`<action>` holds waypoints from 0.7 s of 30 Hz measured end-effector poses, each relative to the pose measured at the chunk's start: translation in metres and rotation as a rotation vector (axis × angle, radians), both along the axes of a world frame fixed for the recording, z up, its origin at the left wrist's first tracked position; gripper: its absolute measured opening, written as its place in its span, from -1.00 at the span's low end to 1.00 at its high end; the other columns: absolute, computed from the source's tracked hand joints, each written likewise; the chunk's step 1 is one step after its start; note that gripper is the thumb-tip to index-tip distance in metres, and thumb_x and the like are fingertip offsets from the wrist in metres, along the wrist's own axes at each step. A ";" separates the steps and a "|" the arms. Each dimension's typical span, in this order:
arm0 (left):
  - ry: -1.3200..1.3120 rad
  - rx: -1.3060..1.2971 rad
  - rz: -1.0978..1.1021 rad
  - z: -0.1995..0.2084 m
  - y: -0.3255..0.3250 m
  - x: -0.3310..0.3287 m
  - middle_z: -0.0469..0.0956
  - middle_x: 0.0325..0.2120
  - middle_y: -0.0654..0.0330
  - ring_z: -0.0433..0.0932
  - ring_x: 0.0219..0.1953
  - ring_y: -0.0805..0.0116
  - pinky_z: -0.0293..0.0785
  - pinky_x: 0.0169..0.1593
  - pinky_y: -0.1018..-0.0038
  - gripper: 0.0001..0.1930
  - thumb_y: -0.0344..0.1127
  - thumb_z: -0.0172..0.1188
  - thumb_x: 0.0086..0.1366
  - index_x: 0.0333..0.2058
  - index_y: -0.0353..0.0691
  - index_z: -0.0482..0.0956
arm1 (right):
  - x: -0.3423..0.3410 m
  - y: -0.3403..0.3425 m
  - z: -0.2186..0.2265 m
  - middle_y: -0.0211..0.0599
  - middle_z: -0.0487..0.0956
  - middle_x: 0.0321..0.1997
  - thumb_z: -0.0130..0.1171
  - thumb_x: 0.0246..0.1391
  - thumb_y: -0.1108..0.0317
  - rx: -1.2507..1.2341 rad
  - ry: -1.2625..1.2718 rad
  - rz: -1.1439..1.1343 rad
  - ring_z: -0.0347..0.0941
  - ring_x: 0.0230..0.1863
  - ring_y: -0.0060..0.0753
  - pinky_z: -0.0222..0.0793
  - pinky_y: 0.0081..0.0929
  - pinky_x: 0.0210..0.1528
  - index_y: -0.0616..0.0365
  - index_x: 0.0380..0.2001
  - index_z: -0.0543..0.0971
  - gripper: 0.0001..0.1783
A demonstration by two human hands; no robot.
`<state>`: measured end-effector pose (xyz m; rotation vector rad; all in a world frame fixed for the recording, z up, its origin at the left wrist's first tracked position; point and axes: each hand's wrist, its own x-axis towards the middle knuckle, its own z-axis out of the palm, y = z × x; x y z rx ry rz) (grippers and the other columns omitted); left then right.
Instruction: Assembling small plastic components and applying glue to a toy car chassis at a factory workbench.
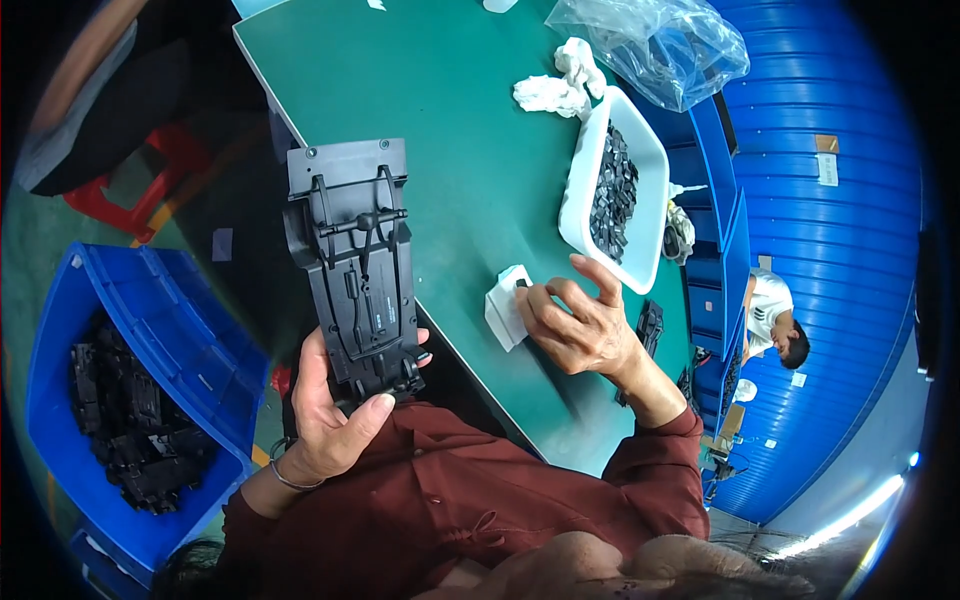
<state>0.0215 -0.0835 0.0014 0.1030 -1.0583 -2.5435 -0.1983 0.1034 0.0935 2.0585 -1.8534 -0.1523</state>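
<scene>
My left hand (335, 420) is closed round the near end of a black plastic toy car chassis (362, 270), thumb on top and fingers underneath. The chassis is tilted up beside the table's edge, its ribbed face with moulded bars and screw holes toward me. Over the table, my right hand (580, 322) has its fingers bent, with the fingertips at a small white folded piece (505, 312), paper or cloth. A tiny dark spot shows at those fingertips; what they pinch is too small to make out.
A white tub (660, 190) of small black parts stands on the green table (450, 110), near crumpled white cloths (550, 92) and a clear plastic bag (660, 50). At left are a blue bin (165, 310) holding black parts and a red stool (130, 205). Another person (772, 310) is at far right.
</scene>
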 end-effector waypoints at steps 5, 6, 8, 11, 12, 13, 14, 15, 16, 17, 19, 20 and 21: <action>0.010 -0.056 -0.018 -0.002 -0.004 -0.001 0.31 0.24 -0.16 0.42 0.27 -0.15 0.46 0.25 -0.16 -0.27 -0.53 0.11 0.30 0.35 -0.34 -0.08 | -0.001 0.004 0.000 -0.57 0.48 -0.27 0.39 -0.29 0.44 0.054 -0.004 -0.009 0.46 -0.27 -0.54 0.34 -0.09 0.24 0.07 -0.25 0.70 -0.62; 0.017 -0.074 -0.027 -0.002 -0.004 -0.001 0.31 0.24 -0.16 0.42 0.27 -0.15 0.46 0.25 -0.16 -0.27 -0.53 0.10 0.30 0.35 -0.34 -0.08 | -0.002 0.003 0.001 -0.56 0.48 -0.27 0.39 -0.29 0.44 0.055 -0.002 -0.002 0.46 -0.27 -0.54 0.35 -0.09 0.23 0.07 -0.26 0.71 -0.63; 0.006 -0.071 -0.018 -0.001 -0.003 -0.001 0.31 0.24 -0.16 0.42 0.27 -0.15 0.46 0.25 -0.16 -0.27 -0.54 0.10 0.30 0.35 -0.34 -0.08 | -0.004 0.002 0.002 -0.56 0.48 -0.27 0.39 -0.30 0.45 0.059 -0.001 0.006 0.46 -0.27 -0.54 0.36 -0.10 0.23 0.07 -0.28 0.71 -0.65; -0.002 -0.090 -0.017 -0.002 -0.004 -0.001 0.31 0.24 -0.16 0.42 0.27 -0.15 0.46 0.25 -0.15 -0.28 -0.55 0.09 0.30 0.35 -0.34 -0.08 | -0.003 0.000 0.003 -0.56 0.48 -0.27 0.39 -0.30 0.45 0.071 -0.005 0.016 0.46 -0.27 -0.54 0.37 -0.10 0.22 0.06 -0.32 0.71 -0.68; 0.002 -0.109 -0.025 -0.003 -0.004 -0.001 0.31 0.24 -0.16 0.42 0.27 -0.15 0.46 0.26 -0.15 -0.28 -0.55 0.08 0.30 0.35 -0.34 -0.08 | -0.003 -0.001 0.004 -0.56 0.48 -0.27 0.39 -0.30 0.45 0.077 -0.009 0.014 0.46 -0.28 -0.54 0.36 -0.10 0.22 0.06 -0.33 0.71 -0.69; 0.002 -0.108 -0.025 -0.003 -0.004 -0.001 0.31 0.24 -0.16 0.42 0.27 -0.15 0.46 0.26 -0.15 -0.28 -0.55 0.08 0.30 0.35 -0.34 -0.08 | -0.003 -0.001 0.005 -0.56 0.48 -0.27 0.40 -0.30 0.45 0.082 -0.012 0.011 0.46 -0.28 -0.54 0.36 -0.10 0.22 0.06 -0.35 0.71 -0.71; -0.001 -0.095 -0.018 -0.003 -0.003 -0.001 0.31 0.23 -0.17 0.42 0.27 -0.15 0.46 0.26 -0.14 -0.28 -0.56 0.07 0.29 0.35 -0.34 -0.08 | -0.002 -0.001 0.005 -0.56 0.48 -0.27 0.40 -0.30 0.45 0.084 -0.013 0.011 0.46 -0.28 -0.54 0.36 -0.10 0.22 0.06 -0.35 0.71 -0.71; -0.004 -0.082 -0.009 -0.003 -0.003 -0.001 0.31 0.23 -0.17 0.42 0.27 -0.15 0.45 0.26 -0.14 -0.28 -0.57 0.07 0.29 0.34 -0.35 -0.08 | -0.003 -0.001 0.005 -0.56 0.48 -0.27 0.40 -0.30 0.45 0.081 -0.006 0.011 0.46 -0.27 -0.54 0.36 -0.09 0.22 0.06 -0.35 0.71 -0.70; -0.003 -0.081 -0.008 -0.004 -0.003 -0.002 0.31 0.23 -0.17 0.42 0.27 -0.15 0.45 0.26 -0.14 -0.28 -0.57 0.07 0.29 0.34 -0.35 -0.08 | -0.003 -0.001 0.005 -0.56 0.48 -0.27 0.40 -0.30 0.45 0.077 0.000 0.011 0.46 -0.27 -0.54 0.36 -0.09 0.23 0.06 -0.34 0.71 -0.70; -0.001 -0.109 -0.021 -0.004 -0.005 -0.002 0.31 0.23 -0.18 0.42 0.27 -0.15 0.45 0.26 -0.14 -0.28 -0.58 0.06 0.28 0.34 -0.35 -0.09 | -0.003 0.000 0.005 -0.56 0.48 -0.27 0.40 -0.30 0.45 0.078 0.001 0.012 0.46 -0.27 -0.54 0.36 -0.09 0.23 0.06 -0.34 0.71 -0.70; 0.001 -0.137 -0.033 -0.004 -0.006 -0.002 0.31 0.23 -0.18 0.42 0.28 -0.15 0.45 0.26 -0.13 -0.28 -0.58 0.05 0.28 0.34 -0.36 -0.09 | -0.002 0.000 0.005 -0.56 0.48 -0.26 0.40 -0.29 0.44 0.055 -0.003 0.005 0.46 -0.27 -0.53 0.35 -0.08 0.23 0.06 -0.33 0.71 -0.70; 0.000 -0.130 -0.031 -0.004 -0.006 -0.003 0.31 0.23 -0.18 0.42 0.28 -0.15 0.45 0.26 -0.13 -0.28 -0.59 0.04 0.28 0.35 -0.36 -0.09 | -0.002 -0.001 0.005 -0.56 0.48 -0.26 0.40 -0.29 0.44 0.056 -0.003 0.006 0.46 -0.27 -0.53 0.35 -0.08 0.23 0.06 -0.33 0.71 -0.70; -0.001 -0.123 -0.030 -0.003 -0.005 -0.003 0.30 0.23 -0.18 0.42 0.28 -0.15 0.45 0.26 -0.13 -0.28 -0.59 0.04 0.27 0.35 -0.37 -0.10 | -0.002 0.000 0.005 -0.56 0.48 -0.26 0.40 -0.30 0.44 0.053 -0.005 0.003 0.46 -0.27 -0.53 0.35 -0.07 0.24 0.06 -0.33 0.71 -0.69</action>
